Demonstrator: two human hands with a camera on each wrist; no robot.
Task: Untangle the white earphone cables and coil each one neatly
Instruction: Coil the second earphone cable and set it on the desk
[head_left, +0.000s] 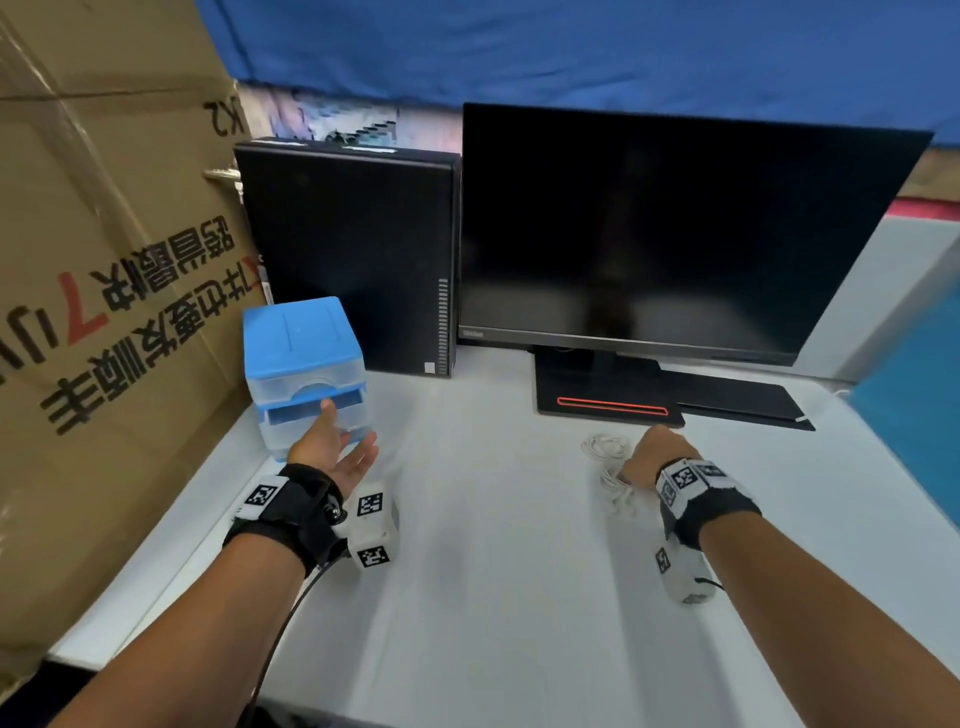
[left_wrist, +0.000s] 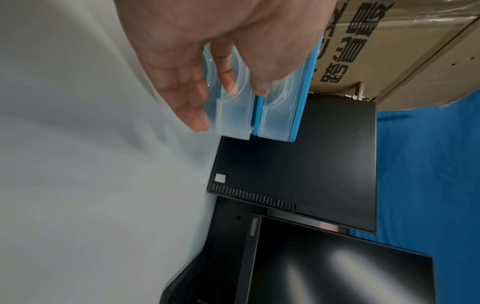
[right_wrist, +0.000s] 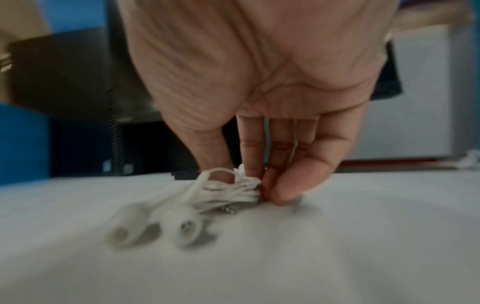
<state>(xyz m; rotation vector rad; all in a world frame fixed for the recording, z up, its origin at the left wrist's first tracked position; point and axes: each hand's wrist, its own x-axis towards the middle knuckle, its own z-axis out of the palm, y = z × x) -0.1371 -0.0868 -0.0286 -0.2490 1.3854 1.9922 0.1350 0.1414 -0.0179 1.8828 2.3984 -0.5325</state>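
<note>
Two bundles of white earphone cable lie on the white table: one coil (head_left: 604, 447) in front of the monitor base, and a second bundle (head_left: 618, 493) just nearer to me. My right hand (head_left: 655, 457) reaches down onto that second bundle; in the right wrist view its thumb and fingers pinch the coiled cable (right_wrist: 233, 188), with two earbuds (right_wrist: 182, 226) trailing toward the camera. My left hand (head_left: 337, 447) hovers palm-up, fingers relaxed, at the front of a small blue drawer box (head_left: 304, 364), holding nothing.
A black monitor (head_left: 675, 234) on its stand (head_left: 608, 400) and a black desktop case (head_left: 353, 249) stand at the back. A large cardboard box (head_left: 104, 286) walls the left side. A flat black slab (head_left: 743, 400) lies right of the stand.
</note>
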